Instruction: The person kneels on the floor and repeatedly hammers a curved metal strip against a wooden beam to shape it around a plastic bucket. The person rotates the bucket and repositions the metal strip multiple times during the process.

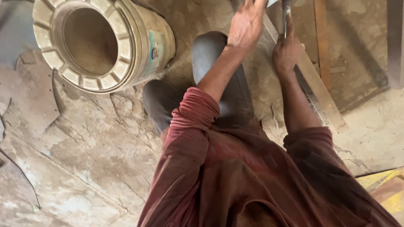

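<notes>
The right hand is closing around a thin metal tool, whose shaft is rising from the fist to the top edge of the view; what kind of tool it is cannot be told. The left hand is reaching forward just beside it, back of the hand showing, its fingers cut off by the top edge, so whether it is grasping anything cannot be told. Both hands are hovering over a long pale wooden strip that is running diagonally across the floor, beneath the right forearm. The person is squatting, dark trousers bending at the knees, maroon sleeves pushed up the forearms. Well apart to the left, a large cream bucket is lying on its side, its open mouth facing the camera. The floor is showing cracked, dusty stone slabs.
</notes>
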